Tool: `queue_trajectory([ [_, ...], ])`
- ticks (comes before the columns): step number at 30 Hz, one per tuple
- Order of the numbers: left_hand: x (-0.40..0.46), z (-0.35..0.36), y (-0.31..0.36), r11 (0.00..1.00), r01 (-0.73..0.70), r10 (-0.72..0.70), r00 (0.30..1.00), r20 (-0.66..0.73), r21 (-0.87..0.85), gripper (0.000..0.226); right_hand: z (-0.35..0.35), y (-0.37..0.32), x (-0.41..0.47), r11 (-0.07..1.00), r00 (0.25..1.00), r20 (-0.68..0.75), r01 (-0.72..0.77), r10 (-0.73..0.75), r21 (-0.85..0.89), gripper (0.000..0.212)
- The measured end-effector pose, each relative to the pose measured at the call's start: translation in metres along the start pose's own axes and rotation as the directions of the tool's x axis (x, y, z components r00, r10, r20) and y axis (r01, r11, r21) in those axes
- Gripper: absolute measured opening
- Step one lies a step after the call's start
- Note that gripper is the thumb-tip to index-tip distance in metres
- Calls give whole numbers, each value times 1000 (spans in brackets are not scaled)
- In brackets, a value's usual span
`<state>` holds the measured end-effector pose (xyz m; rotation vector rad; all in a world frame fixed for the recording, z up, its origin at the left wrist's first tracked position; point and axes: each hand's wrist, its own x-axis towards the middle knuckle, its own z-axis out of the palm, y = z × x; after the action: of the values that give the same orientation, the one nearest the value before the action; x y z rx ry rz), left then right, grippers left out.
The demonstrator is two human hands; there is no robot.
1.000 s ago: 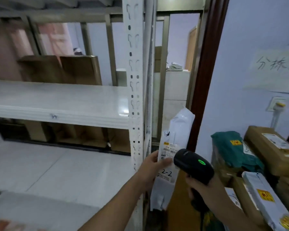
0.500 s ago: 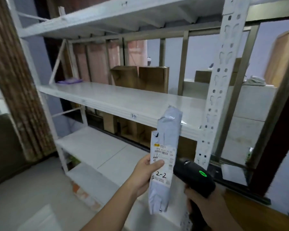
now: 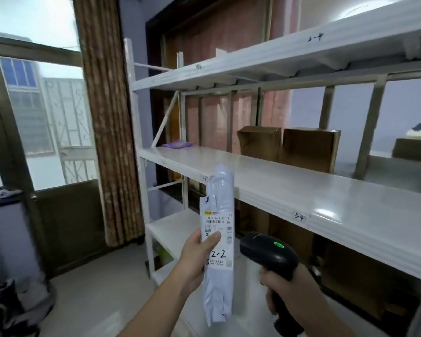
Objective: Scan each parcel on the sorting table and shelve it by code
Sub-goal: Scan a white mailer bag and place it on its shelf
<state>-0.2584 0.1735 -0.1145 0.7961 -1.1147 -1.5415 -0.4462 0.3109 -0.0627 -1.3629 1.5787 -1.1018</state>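
While gripping scanner (image 3: 269, 254): parcel (image 3: 218, 242) before shelves (image 3: 301, 190).

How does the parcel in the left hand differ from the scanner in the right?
The parcel is a pale, soft poly bag held upright; the scanner is black, rigid and pistol-shaped. The parcel bears a label with "2-2" handwritten on it; the scanner shows a green light. Left hand pinches the parcel's side; right hand wraps the scanner's handle. Both are held before the shelving.

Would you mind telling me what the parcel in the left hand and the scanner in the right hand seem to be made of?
The parcel looks like a thin plastic mailing bag, pale grey and glossy: it wrinkles and catches light, with a paper label stuck on. The scanner seems hard black plastic, matte with a slight sheen, with a green light on top. The left hand and right hand each hold one.
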Motion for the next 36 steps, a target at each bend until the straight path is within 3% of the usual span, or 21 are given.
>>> queue_trajectory([
  [8, 79, -99, 66, 995, -77, 82, 993, -82, 70, 30, 72, -73, 101, 996, 997, -5, 81, -81, 40, 7],
  [20, 227, -195, 99, 989, -140, 144, 972, -187, 38, 34, 162, -123, 276, 988, 986, 75, 152, -151, -1, 11],
  [31, 346, -306, 142, 986, -143, 161, 950, -268, 83, 34, 257, -150, 424, 993, 990, 122, 78, -66, -92, 13],
  [36, 400, -358, 162, 991, -89, 107, 974, -202, 98, 35, 307, -168, 478, 994, 998, 43, 50, -46, -98, 15],
])
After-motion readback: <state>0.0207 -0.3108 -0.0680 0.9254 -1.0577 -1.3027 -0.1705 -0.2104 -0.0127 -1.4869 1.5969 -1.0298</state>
